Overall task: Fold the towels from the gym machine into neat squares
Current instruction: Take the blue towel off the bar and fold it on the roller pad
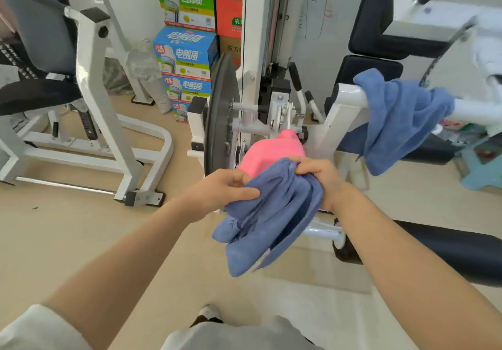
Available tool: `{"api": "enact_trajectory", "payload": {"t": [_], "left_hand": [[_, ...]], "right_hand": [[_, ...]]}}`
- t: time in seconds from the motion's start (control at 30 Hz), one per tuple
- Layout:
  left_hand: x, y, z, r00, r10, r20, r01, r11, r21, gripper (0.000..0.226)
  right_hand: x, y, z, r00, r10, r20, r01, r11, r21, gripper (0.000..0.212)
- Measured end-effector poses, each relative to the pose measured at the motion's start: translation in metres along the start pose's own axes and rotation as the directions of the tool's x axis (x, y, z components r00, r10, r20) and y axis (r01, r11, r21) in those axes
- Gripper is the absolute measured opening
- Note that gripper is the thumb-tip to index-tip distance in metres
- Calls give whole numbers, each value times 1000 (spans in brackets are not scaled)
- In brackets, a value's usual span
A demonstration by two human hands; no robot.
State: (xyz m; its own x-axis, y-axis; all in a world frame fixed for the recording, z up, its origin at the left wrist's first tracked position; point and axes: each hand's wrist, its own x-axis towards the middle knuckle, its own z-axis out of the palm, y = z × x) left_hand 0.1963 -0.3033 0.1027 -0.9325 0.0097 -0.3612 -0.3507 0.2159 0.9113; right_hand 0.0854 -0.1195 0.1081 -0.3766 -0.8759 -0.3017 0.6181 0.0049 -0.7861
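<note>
White steel tubing of an idle gym machine (pixel 89 83) fills the far left, with stacked drink cartons (pixel 187 50) against the wall just right of it; neither bears on the folding. Nearer and toward the middle, the left hand (pixel 220 186) pinches one bunched edge of a blue towel (pixel 269 213), thumb on top and fingers curled beneath, probably feeling for a corner to pull the cloth open. That towel hangs in loose, rumpled pleats between both hands, off any surface, so no square has been started on it. Behind it a pink towel (pixel 269 151) lies draped over the machine's lower frame, beside the dark weight plate (pixel 220 110), waiting its turn. The right hand (pixel 315 170) clenches the towel's other gathered end in a closed fist, carrying most of its weight so the left can search freely. Farther right, a second blue towel (pixel 402 118) is slung over a white crossbar (pixel 353 97), hanging unevenly, unfolded. By my judgement the work is at its beginning: three towels, none yet squared.
</note>
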Motion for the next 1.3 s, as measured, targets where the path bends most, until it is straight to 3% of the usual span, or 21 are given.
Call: {"api": "enact_trajectory", "payload": {"t": [0.1,0.2,0.27,0.3,0.43,0.57,0.63,0.7,0.8,0.9,1.0,1.13,1.3], "left_hand": [[12,-5,23,998,-51,-37,41,970,-240,16],[23,6,49,982,-49,-180,-53,852,-521,15],[29,15,67,974,-35,-223,-107,797,-594,13],[31,19,77,977,-31,-209,-103,794,-599,14],[39,27,122,991,-16,-135,-66,812,-579,30],[48,40,161,995,19,-101,-80,759,-646,18],[54,41,174,994,13,-104,-80,746,-661,17],[58,42,186,995,3,-102,-73,719,-691,16],[61,47,202,994,-22,-103,-60,684,-727,21],[60,49,223,995,12,-95,-76,700,-710,18],[58,49,239,997,27,-74,-70,740,-668,28],[55,48,245,998,7,-64,-46,764,-644,31],[50,55,242,998,54,-36,-65,769,-636,35]], "right_hand": [[-24,-9,-22,993,-55,-100,59,998,32,33],[-39,-14,-29,931,-78,-356,-5,974,-227,25],[-49,-12,-35,843,-116,-525,-109,919,-378,29],[-55,-10,-38,833,-124,-539,-137,898,-419,29],[-87,-8,-44,948,-83,-307,-68,891,-450,19],[-113,-14,-56,934,-146,-326,20,932,-362,20],[-128,-14,-67,955,-123,-270,40,955,-294,11],[-146,-11,-79,981,-86,-176,46,975,-219,23],[-163,-5,-88,983,-117,-143,69,952,-298,27],[-168,-2,-86,901,-256,-349,38,851,-524,9],[-173,0,-88,786,-419,-455,-66,676,-734,21],[-177,5,-88,734,-533,-421,-212,409,-888,41],[-176,5,-75,756,-565,-331,-287,169,-943,51]]}}
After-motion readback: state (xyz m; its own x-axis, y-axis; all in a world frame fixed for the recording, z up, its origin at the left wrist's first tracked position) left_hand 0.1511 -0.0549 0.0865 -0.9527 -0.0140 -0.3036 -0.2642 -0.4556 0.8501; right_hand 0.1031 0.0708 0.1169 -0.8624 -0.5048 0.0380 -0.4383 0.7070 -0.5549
